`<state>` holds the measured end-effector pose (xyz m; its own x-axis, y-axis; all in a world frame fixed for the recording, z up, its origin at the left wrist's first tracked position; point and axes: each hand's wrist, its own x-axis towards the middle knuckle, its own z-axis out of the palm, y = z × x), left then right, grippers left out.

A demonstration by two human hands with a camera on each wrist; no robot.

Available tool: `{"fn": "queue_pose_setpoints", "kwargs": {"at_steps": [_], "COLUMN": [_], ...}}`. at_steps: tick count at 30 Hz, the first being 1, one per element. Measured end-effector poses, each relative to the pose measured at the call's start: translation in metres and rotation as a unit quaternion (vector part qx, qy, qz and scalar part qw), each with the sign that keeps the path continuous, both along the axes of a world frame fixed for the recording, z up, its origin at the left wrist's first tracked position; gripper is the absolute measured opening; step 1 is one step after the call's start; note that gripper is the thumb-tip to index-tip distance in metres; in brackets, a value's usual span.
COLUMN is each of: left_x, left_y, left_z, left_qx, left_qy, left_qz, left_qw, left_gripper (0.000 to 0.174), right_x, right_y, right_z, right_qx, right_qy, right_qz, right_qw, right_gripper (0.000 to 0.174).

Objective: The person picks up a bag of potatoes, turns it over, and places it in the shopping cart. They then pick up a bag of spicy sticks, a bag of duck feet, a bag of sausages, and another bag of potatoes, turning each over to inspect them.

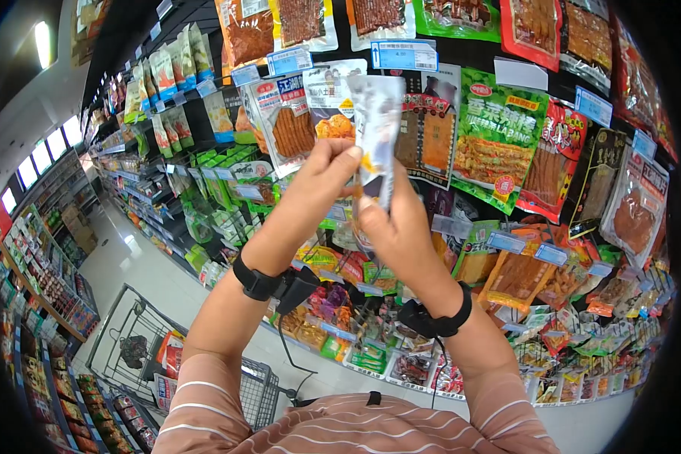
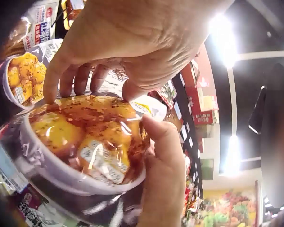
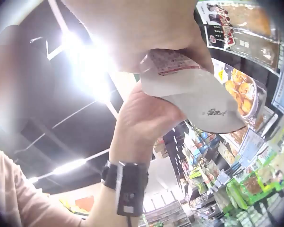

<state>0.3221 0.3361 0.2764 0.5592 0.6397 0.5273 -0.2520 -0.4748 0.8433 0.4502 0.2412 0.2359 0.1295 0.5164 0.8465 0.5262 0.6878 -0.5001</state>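
Observation:
Both hands hold a snack packet (image 1: 378, 125) up in front of the shelf, turned nearly edge-on in the head view. My left hand (image 1: 328, 172) pinches its left side between thumb and fingers. Lower down, my right hand (image 1: 401, 227) grips the other side, thumb on the near face. The left wrist view shows the packet's front (image 2: 80, 137), printed with seasoned small potatoes in a bowl and slightly creased. Its pale back with small print (image 3: 194, 99) faces the right wrist camera. Directly behind hangs a matching potato packet (image 1: 331, 102).
Hanging snack packets, among them a green one (image 1: 499, 140), fill the shelf ahead above blue price tags (image 1: 405, 56). Lower racks hold more bagged snacks. A wire shopping cart (image 1: 121, 333) with goods stands at the lower left, beside a tiled aisle (image 1: 121, 250).

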Motion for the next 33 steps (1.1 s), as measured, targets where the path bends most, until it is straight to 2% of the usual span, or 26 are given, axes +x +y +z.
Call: {"fn": "queue_pose_setpoints", "kwargs": {"at_steps": [4, 7, 9, 13, 16, 18, 20, 23, 26, 27, 30, 33], "left_x": [0.006, 0.006, 0.004, -0.004, -0.011, -0.021, -0.027, -0.029, -0.027, -0.028, -0.032, -0.037], "left_y": [0.001, 0.007, 0.006, 0.008, 0.025, 0.051, 0.068, 0.108, 0.121, 0.118, 0.108, 0.106], "left_z": [-0.004, -0.005, -0.004, 0.001, 0.006, 0.024, 0.051, 0.07, 0.075, 0.076, 0.076, 0.076], "left_qx": [0.166, 0.264, 0.294, 0.322, 0.286, 0.188, 0.094, -0.029, -0.045, -0.033, 0.0, 0.119], "left_qy": [0.069, 0.103, 0.129, 0.166, 0.147, 0.126, 0.077, -0.052, -0.072, -0.064, -0.056, -0.03], "left_qz": [0.063, 0.125, 0.155, 0.187, 0.156, 0.109, 0.134, 0.051, -0.06, -0.072, -0.009, 0.05], "left_qw": [0.982, 0.951, 0.934, 0.913, 0.934, 0.968, 0.984, 0.997, 0.995, 0.995, 0.998, 0.991], "left_gripper": [0.04, 0.042, 0.041, 0.039, 0.036, 0.032, 0.033, 0.041, 0.05, 0.054, 0.056, 0.058], "right_x": [0.014, 0.021, 0.023, 0.026, 0.028, 0.026, 0.028, 0.024, 0.022, 0.02, 0.022, 0.022], "right_y": [0.012, 0.014, 0.012, 0.021, 0.022, 0.025, 0.033, 0.041, 0.046, 0.049, 0.057, 0.059], "right_z": [0.001, 0.006, 0.011, 0.011, 0.013, 0.017, 0.016, 0.021, 0.026, 0.028, 0.029, 0.036], "right_qx": [-0.013, -0.041, -0.068, -0.109, -0.142, -0.14, -0.134, -0.138, -0.137, -0.128, -0.121, -0.129], "right_qy": [0.151, 0.232, 0.278, 0.326, 0.338, 0.345, 0.327, 0.314, 0.3, 0.3, 0.284, 0.254], "right_qz": [0.119, 0.189, 0.237, 0.27, 0.248, 0.23, 0.229, 0.245, 0.266, 0.277, 0.278, 0.256], "right_qw": [0.981, 0.953, 0.928, 0.899, 0.897, 0.899, 0.907, 0.907, 0.906, 0.904, 0.91, 0.924], "right_gripper": [0.046, 0.038, 0.036, 0.036, 0.033, 0.03, 0.03, 0.03, 0.032, 0.034, 0.036, 0.035]}}
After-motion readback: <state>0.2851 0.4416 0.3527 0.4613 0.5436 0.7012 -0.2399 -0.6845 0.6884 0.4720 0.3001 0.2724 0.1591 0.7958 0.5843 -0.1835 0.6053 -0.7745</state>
